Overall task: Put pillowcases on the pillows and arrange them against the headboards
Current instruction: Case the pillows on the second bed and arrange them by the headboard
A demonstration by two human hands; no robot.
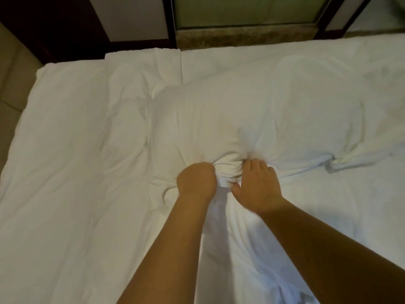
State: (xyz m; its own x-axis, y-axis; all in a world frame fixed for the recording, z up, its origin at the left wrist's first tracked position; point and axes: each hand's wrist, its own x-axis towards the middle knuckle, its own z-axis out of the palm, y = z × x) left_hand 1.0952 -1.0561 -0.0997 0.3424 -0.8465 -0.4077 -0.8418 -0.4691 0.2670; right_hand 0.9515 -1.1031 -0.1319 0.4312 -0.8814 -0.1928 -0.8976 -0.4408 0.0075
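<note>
A white pillow (252, 119) lies across the middle of the bed, its near edge bunched into folds. My left hand (196, 183) is a fist that grips the bunched near edge of the pillow. My right hand (257, 185) lies just to its right, fingers pushed into the same folds and thumb spread to the left. Loose white pillowcase fabric (221, 233) runs from the bunched edge back toward me between my forearms. Where pillow ends and pillowcase begins is hard to tell.
A white duvet (72, 163) covers the bed, with a folded layer (142, 69) at the far side. A tan padded headboard (13, 84) stands at the left edge. Dark wood frames and a frosted glass panel (245, 12) rise behind the bed.
</note>
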